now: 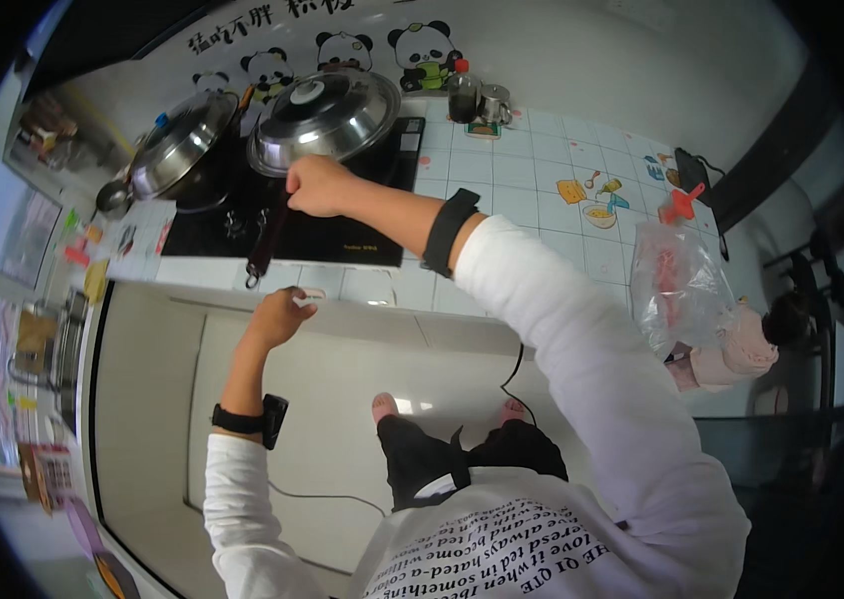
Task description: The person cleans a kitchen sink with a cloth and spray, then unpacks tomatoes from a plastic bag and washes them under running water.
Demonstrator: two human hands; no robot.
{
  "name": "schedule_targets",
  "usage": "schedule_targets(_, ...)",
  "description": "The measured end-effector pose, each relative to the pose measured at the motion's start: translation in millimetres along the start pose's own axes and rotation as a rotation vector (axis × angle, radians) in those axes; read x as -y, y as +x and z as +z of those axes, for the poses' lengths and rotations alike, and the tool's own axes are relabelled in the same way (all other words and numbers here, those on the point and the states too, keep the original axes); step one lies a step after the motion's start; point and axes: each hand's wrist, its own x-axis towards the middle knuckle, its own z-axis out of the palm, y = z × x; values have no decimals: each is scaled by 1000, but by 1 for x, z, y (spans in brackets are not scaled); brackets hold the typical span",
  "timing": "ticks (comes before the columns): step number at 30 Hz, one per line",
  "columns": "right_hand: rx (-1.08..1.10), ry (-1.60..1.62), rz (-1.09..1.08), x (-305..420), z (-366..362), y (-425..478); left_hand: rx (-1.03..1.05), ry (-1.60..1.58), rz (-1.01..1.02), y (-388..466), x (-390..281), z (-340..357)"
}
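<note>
My right hand (315, 186) is a fist over the front edge of a large wok with a steel and glass lid (332, 112). The wok's dark long handle (266, 243) runs from beneath that hand towards the counter's front; whether the fist grips anything is hidden. My left hand (281, 316) hangs just in front of the counter edge, below the handle's end, thumb and forefinger curved apart with nothing visible between them. A second lidded pan (186, 146) stands at the left on the black glass cooktop (347, 243).
On the tiled-pattern counter (452, 180) stand a red-capped bottle (463, 97) and a steel jar (495, 105). A clear plastic bag (680, 288) and a red tool (682, 204) lie right. A ladle (115, 198) is beside the left pan. A black cable (515, 374) hangs from the counter.
</note>
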Motion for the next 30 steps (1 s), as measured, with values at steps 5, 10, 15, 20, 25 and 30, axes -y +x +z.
schedule_targets(5,107,48,86,-37,-14,-45,-226,-123,-148,-42,-72,40)
schedule_targets(10,118,306,49,-39,-8,-93,-411,-71,-245,-78,-115,43)
schedule_targets(15,303,365,88,-25,4,-146,-457,-398,-288,-120,-135,54)
schedule_targets(20,382,266,175,-60,32,-179,-301,-634,-258,-168,-166,88)
schedule_targets(25,550,345,185,-44,63,-246,-455,-623,-384,-233,-169,127)
schedule_targets(30,754,491,201,17,59,-322,-784,-855,-482,-293,-194,143)
